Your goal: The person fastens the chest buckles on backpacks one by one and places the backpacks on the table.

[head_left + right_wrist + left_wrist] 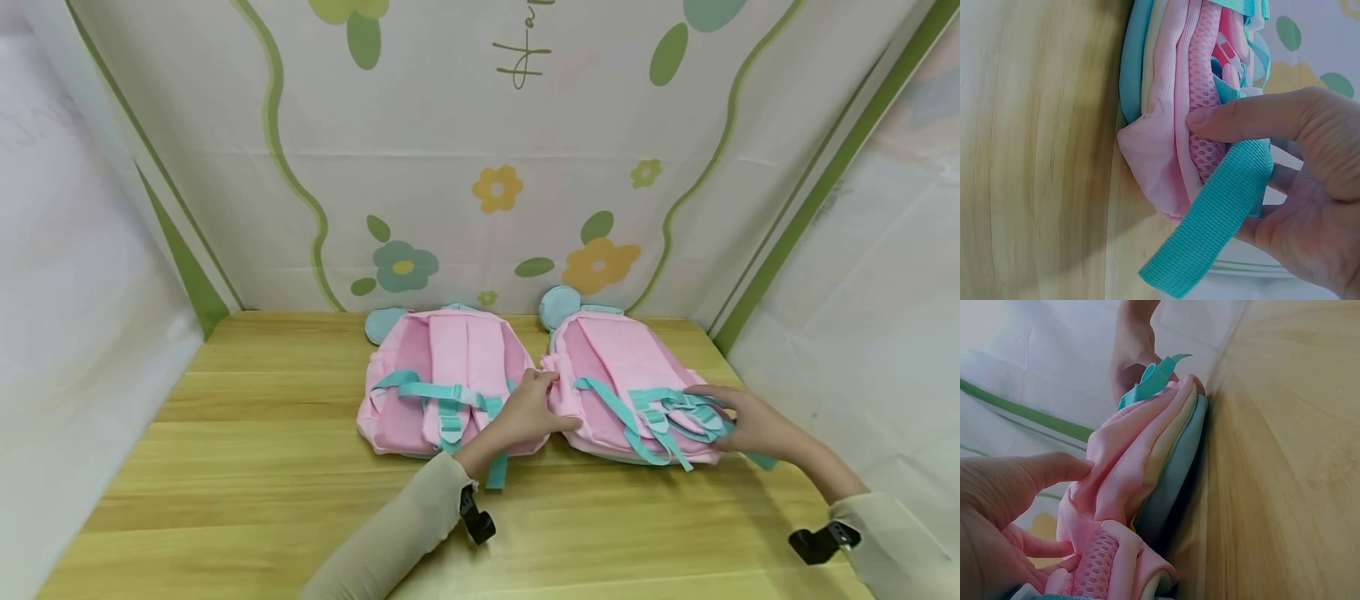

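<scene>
Two pink backpacks lie side by side on the table, straps upward, with teal webbing and round blue ear shapes at the far end. My left hand (534, 406) reaches across the left backpack (408, 425) and grips the near left side of the right backpack (611, 350). Its thumb presses the pink cloth (1119, 481) in the left wrist view. At the opposite side my right hand (757, 421) holds the near right corner, the thumb on the mesh (1205, 94) and other fingers behind a teal strap (1216, 212). Some fingertips are hidden.
The wooden table (247, 467) stretches left of the bags and in front of them. Behind stands a flower-printed cloth wall (450, 108), with pale cloth on both sides. A loose teal strap end (496, 475) hangs from the left backpack onto the table.
</scene>
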A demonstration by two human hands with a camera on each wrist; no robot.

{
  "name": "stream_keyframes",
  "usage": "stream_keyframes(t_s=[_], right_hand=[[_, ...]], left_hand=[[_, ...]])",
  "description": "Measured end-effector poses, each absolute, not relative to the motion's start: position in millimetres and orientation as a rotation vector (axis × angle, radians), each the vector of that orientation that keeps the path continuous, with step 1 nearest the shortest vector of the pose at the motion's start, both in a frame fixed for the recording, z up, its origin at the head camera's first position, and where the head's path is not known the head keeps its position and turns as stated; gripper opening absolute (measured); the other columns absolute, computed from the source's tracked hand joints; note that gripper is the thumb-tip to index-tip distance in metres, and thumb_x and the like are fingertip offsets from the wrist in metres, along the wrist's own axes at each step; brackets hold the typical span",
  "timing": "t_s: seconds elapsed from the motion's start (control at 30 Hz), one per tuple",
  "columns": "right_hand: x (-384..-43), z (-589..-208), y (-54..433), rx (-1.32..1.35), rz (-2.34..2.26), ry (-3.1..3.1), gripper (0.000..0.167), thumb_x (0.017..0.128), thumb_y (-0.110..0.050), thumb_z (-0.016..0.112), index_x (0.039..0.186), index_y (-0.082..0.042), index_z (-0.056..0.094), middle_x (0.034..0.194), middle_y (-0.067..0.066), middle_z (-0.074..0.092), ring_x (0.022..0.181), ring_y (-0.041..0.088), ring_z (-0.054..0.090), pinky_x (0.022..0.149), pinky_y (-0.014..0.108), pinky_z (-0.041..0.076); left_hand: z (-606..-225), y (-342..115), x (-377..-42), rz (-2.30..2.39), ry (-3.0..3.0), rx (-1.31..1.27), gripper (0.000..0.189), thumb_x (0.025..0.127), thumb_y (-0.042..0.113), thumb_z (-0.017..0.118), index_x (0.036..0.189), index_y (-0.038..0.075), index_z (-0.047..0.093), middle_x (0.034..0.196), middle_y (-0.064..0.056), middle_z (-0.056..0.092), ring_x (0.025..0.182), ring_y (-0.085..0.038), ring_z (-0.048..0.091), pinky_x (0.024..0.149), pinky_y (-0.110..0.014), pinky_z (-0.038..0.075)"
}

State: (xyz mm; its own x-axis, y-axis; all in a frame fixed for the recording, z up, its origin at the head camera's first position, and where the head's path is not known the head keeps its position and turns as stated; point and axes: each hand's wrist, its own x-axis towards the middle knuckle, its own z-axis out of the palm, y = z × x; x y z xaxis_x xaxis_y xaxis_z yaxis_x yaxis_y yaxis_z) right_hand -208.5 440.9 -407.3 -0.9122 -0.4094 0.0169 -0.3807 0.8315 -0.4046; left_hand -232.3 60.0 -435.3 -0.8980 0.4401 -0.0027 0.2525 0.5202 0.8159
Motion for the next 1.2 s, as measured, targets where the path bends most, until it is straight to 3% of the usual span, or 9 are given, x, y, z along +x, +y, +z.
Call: stream_keyframes(t_s=[0.17, 0.27, 0.77, 1.03, 1.2], right_hand=[[-208, -411, 441, -0.666, -0.563, 2.988, 0.080, 0.064, -0.010, 0.092, 0.137, -0.007, 0.060, 0.131, 0.024, 0.065, 0.103, 0.030, 0.060, 0.072, 0.028, 0.048], [-206, -411, 435, -0.664, -0.524, 3.004, 0.079, 0.065, -0.013, 0.092, 0.137, -0.008, 0.061, 0.130, 0.024, 0.065, 0.097, 0.025, 0.059, 0.070, 0.030, 0.047], [-204, -409, 416, -0.683, -0.581, 2.940, 0.078, 0.068, -0.013, 0.092, 0.138, -0.005, 0.059, 0.133, 0.026, 0.063, 0.112, 0.037, 0.061, 0.078, 0.040, 0.053], [-205, -408, 416, -0.696, -0.614, 2.893, 0.079, 0.069, -0.014, 0.092, 0.139, -0.003, 0.057, 0.136, 0.029, 0.060, 0.122, 0.051, 0.056, 0.088, 0.060, 0.053], [-205, -405, 418, -0.722, -0.607, 2.876, 0.079, 0.071, -0.019, 0.093, 0.140, -0.003, 0.056, 0.138, 0.028, 0.059, 0.124, 0.051, 0.056, 0.090, 0.058, 0.053]], left_hand=[[-433, 63, -235, 1.282, 2.566, 0.551, 0.088, 0.080, 0.038, 0.087, 0.151, 0.004, 0.046, 0.136, -0.018, 0.050, 0.107, -0.020, 0.057, 0.101, -0.039, 0.052], [-432, 57, -237, 1.278, 2.554, 0.544, 0.087, 0.080, 0.034, 0.088, 0.150, 0.003, 0.048, 0.134, -0.018, 0.052, 0.107, -0.020, 0.057, 0.101, -0.040, 0.052], [-432, 39, -239, 1.248, 2.557, 0.554, 0.085, 0.080, 0.033, 0.088, 0.149, 0.003, 0.049, 0.134, -0.018, 0.052, 0.112, -0.024, 0.056, 0.104, -0.044, 0.050], [-432, 39, -239, 1.256, 2.564, 0.544, 0.084, 0.080, 0.033, 0.088, 0.148, 0.003, 0.050, 0.134, -0.017, 0.052, 0.113, -0.025, 0.057, 0.105, -0.044, 0.050], [-433, 39, -238, 1.266, 2.554, 0.551, 0.084, 0.080, 0.034, 0.088, 0.148, 0.003, 0.049, 0.133, -0.016, 0.052, 0.113, -0.024, 0.056, 0.105, -0.044, 0.050]])
